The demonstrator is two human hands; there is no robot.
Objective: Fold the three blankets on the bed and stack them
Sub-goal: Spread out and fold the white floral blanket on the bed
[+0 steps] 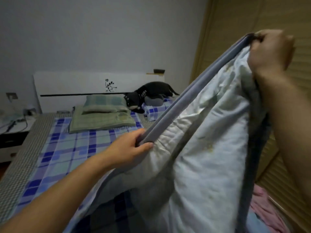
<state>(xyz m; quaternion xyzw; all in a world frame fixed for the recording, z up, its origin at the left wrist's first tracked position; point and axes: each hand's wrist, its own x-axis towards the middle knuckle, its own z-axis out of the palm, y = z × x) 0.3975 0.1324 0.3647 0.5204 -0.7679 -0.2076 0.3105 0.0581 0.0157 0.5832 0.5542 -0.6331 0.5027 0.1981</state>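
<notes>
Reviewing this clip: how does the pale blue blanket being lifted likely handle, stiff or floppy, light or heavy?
The pale blue blanket looks floppy: it sags in deep folds between the left hand and right hand. Its quilted body suggests moderate bulk. The grey border probably gives a firm gripping edge.

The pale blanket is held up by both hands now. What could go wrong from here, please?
1. The pale blanket hangs unevenly: the right hand holds one end of its grey edge high, the left hand grips the edge lower, so the fold may come out crooked.
2. Its lower part drags on the bed and may bunch up.
3. It could land on the pink cloth at the lower right.
</notes>
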